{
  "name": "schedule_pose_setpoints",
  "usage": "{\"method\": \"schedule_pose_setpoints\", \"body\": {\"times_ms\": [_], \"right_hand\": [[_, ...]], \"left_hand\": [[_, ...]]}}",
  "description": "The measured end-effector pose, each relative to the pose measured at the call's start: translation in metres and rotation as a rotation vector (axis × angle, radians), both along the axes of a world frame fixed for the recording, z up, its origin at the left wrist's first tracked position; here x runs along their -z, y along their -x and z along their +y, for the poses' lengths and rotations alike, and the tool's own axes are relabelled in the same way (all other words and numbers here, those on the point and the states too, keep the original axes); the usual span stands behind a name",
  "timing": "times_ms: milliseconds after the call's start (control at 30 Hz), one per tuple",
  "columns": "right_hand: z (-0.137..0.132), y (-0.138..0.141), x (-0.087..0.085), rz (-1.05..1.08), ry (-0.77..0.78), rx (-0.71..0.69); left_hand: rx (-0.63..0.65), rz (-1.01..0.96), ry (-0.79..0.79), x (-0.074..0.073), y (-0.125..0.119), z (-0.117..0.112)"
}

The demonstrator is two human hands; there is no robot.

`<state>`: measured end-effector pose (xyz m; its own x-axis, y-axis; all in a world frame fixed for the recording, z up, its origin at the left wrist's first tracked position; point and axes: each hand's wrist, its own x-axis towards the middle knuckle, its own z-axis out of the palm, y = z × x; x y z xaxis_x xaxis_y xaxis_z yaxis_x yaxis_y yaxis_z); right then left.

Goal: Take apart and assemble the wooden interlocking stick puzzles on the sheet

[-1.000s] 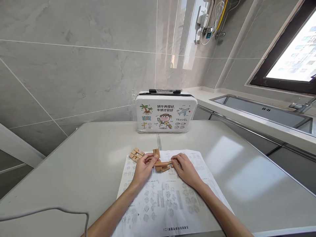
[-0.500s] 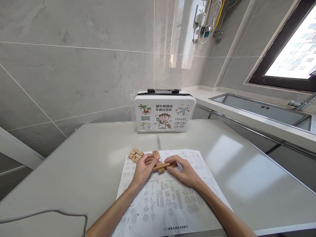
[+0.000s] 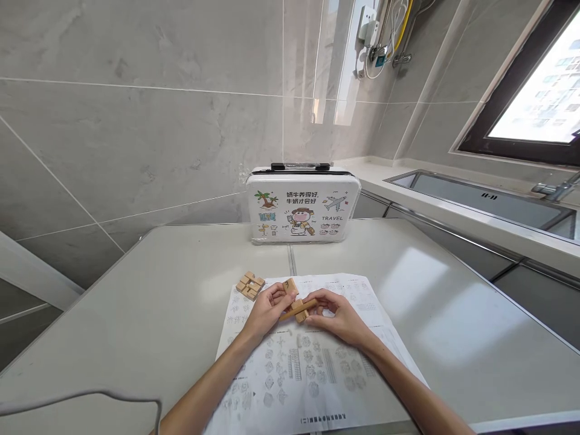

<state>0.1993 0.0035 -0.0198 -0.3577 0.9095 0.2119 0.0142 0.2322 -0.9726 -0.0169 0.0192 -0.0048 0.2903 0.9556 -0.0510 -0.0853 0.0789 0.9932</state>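
Between my two hands is a wooden interlocking puzzle (image 3: pixel 298 309), a cross of several light-brown bars held just above the paper. My left hand (image 3: pixel 270 307) pinches it from the left, with one marked block standing up by the thumb. Fingers of my right hand (image 3: pixel 334 315) close on its right side, and they partly hide the bars there. Left of the puzzle, a second group of wooden pieces (image 3: pixel 250 286) lies at the corner of the printed sheet (image 3: pixel 317 396), which shows rows of small assembly drawings under both hands.
A white cartoon-printed case (image 3: pixel 303 208) stands upright at the back of the light table (image 3: pixel 136 302). A grey cord (image 3: pixel 81 394) runs along the front left. To the right are a counter with a sink (image 3: pixel 480 196) and a window (image 3: pixel 539 96).
The puzzle has tilted between my hands, its long bar now rising to the right. My right fingers have shifted slightly around it. The pieces at the left stay put.
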Motion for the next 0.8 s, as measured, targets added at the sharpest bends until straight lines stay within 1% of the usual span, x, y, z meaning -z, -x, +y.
{"method": "schedule_pose_setpoints", "body": {"times_ms": [167, 300, 500, 600, 700, 800], "right_hand": [[0.0029, -0.0048, 0.0042, 0.064, 0.056, -0.095], [0.0057, -0.0064, 0.009, 0.154, 0.144, -0.144], [0.0037, -0.0015, 0.0053, 0.233, 0.228, -0.338], [0.0029, -0.0007, 0.0045, 0.267, 0.267, -0.361], [0.0045, -0.0033, 0.0045, 0.261, 0.277, -0.359], [0.0061, -0.0071, 0.0041, 0.255, 0.297, -0.357]], "left_hand": [[0.04, 0.058, -0.039, -0.0022, 0.0006, -0.0009], [0.061, 0.054, -0.036, -0.0023, 0.0011, -0.0011], [0.075, -0.027, 0.012, 0.002, 0.0011, -0.0023], [0.091, -0.045, 0.0, 0.0016, 0.0001, -0.0039], [0.123, -0.039, -0.045, 0.0003, -0.001, -0.0052], [0.142, -0.026, -0.048, 0.0012, -0.0012, -0.0053]]}}
